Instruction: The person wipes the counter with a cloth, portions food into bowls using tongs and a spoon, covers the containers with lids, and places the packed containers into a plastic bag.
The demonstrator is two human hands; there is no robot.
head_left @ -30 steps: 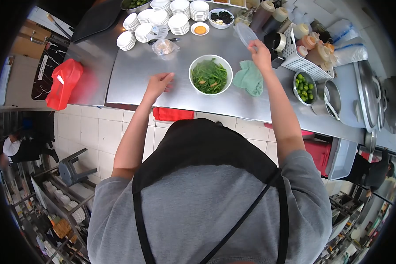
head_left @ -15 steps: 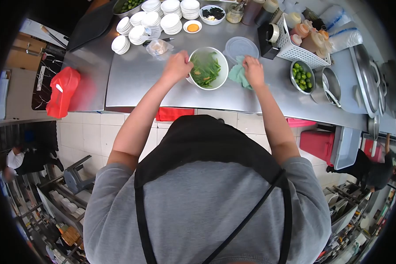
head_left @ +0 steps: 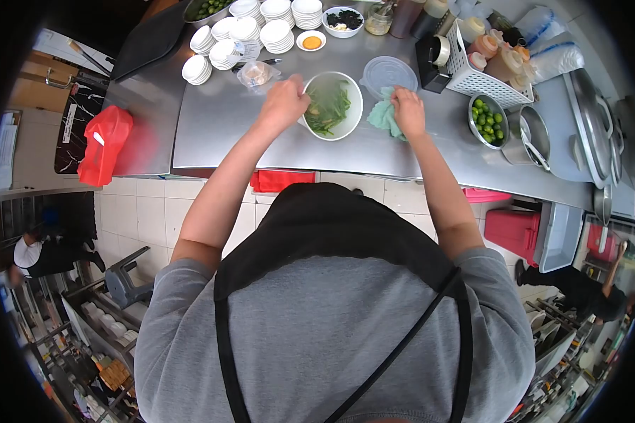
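My left hand (head_left: 282,107) is closing round the rim of the white bowl (head_left: 354,114) of greens (head_left: 328,109) at three o'clock; my right hand (head_left: 409,113) is pinching the green cloth (head_left: 384,118) at nine. Beyond my right, a clear lid (head_left: 390,72) is lying at eleven, limes (head_left: 487,120) at three; past my left, a plastic bag (head_left: 255,75) is sitting near eleven.

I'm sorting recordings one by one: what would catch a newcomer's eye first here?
Probably the white bowl of greens mid-counter, with the left hand at its rim. Next, likely the bright red plastic item at the counter's left end and the stacked white dishes along the back.
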